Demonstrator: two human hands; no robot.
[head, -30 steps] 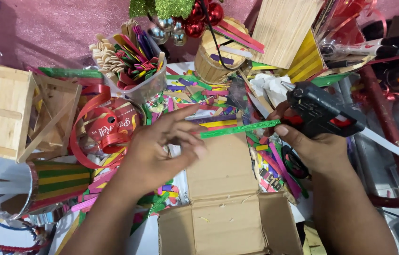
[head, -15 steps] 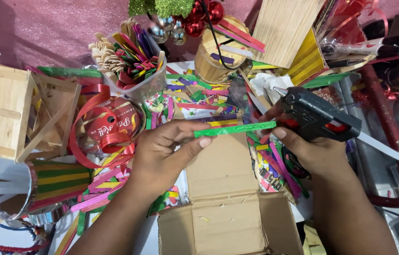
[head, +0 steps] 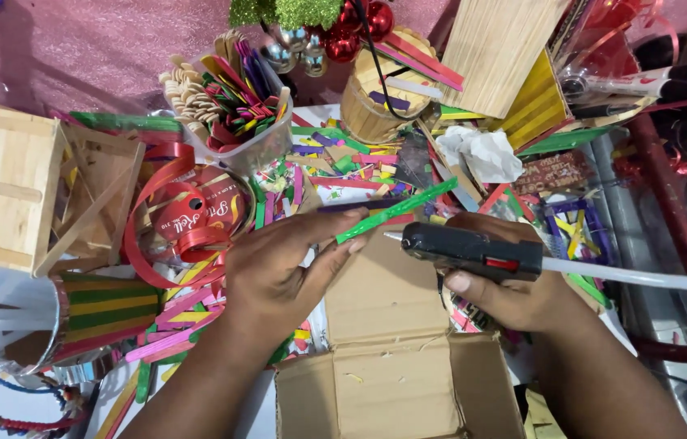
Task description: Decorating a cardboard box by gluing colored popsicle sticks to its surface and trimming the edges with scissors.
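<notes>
Glue gun (head: 473,250), gripped in right hand (head: 514,284), now turned level, nozzle aimed at green craft stick (head: 396,210), pinched by left hand (head: 278,272) fingertips, now tilted above cardboard box (head: 396,382); gluing imminent.

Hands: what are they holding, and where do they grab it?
Left hand pinches a green stick at its lower end. Right hand grips a black glue gun around its handle.
</notes>
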